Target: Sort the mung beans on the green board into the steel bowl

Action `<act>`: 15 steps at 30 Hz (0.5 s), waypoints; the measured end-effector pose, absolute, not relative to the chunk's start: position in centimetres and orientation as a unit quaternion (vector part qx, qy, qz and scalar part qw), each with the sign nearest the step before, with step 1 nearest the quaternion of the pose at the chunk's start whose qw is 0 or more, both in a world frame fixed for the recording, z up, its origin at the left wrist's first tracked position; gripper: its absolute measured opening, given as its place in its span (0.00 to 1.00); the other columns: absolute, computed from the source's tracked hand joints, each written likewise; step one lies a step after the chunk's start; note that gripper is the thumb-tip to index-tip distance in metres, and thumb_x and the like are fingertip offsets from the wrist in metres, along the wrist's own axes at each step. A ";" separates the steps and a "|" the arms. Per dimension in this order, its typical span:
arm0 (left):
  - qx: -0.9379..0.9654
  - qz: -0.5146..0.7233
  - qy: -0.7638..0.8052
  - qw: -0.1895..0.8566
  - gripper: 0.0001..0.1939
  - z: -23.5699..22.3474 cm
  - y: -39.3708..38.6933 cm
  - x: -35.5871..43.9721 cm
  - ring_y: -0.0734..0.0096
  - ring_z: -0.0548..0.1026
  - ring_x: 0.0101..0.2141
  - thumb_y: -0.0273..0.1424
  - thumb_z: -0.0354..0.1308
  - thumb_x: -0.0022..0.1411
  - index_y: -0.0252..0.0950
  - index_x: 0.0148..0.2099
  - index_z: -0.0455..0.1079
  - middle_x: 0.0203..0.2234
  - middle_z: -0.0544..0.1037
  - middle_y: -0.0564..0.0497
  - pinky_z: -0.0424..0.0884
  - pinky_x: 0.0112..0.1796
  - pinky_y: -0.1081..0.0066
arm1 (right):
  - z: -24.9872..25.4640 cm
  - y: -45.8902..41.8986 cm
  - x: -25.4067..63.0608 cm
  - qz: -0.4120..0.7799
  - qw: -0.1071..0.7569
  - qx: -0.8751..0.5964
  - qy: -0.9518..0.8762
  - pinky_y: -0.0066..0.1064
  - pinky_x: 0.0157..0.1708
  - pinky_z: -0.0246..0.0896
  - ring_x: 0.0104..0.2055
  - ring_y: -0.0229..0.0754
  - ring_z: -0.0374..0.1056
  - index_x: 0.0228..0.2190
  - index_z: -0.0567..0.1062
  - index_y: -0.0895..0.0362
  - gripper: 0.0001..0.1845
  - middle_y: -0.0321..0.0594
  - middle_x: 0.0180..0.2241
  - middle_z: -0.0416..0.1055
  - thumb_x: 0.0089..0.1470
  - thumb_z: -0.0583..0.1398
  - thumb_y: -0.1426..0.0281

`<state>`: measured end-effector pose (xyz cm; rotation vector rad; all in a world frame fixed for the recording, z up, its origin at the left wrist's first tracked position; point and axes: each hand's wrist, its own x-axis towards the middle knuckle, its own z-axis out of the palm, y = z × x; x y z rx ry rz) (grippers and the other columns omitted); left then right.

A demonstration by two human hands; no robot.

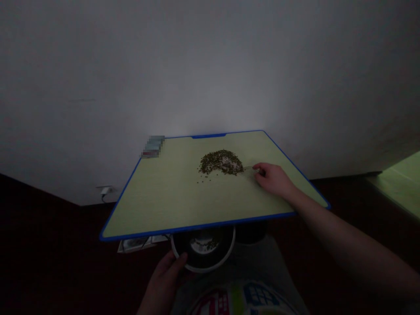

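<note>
My right hand (269, 176) is closed around a thin metal utensil (248, 168), possibly a spoon. Its far end meets the right side of a pile of small greenish-brown beans or seeds (210, 162), where its shape cannot be made out. A paler patch shows in the right part of that pile, and a few loose pieces lie in front of it. Below the table's near edge, my left hand (169, 269) grips the left rim of a round bowl (211, 267) with a pale rim, thumb inside. Some of the same small pieces lie in the bowl's bottom.
The pile lies on a pale folding table (157, 197) with a blue edge, set against a grey wall (210, 65). A blurred-out item (153, 146) sits at its far left corner. A plug (105, 190) is in the wall at left. The room is dim.
</note>
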<state>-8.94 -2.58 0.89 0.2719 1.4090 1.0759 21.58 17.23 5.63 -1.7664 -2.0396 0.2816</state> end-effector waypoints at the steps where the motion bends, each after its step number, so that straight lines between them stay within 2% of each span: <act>1: 0.119 0.468 0.614 0.624 0.15 0.9 -2.6 -8.9 0.55 0.80 0.33 0.32 0.67 0.44 0.34 0.37 0.74 0.32 0.84 0.45 0.74 0.31 0.67 | 5.7 17.3 21.6 0.102 0.212 -0.634 -0.737 0.28 0.27 0.54 0.26 0.38 0.66 0.41 0.75 0.61 0.17 0.39 0.24 0.73 0.49 0.55 0.71; 15: 0.126 0.475 0.601 0.631 0.16 0.4 -2.5 -9.1 0.52 0.80 0.35 0.33 0.67 0.45 0.34 0.38 0.74 0.32 0.84 0.44 0.75 0.37 0.60 | 5.6 17.7 21.2 0.119 0.203 -0.604 -0.761 0.28 0.28 0.55 0.27 0.39 0.66 0.44 0.75 0.60 0.19 0.41 0.27 0.73 0.51 0.55 0.69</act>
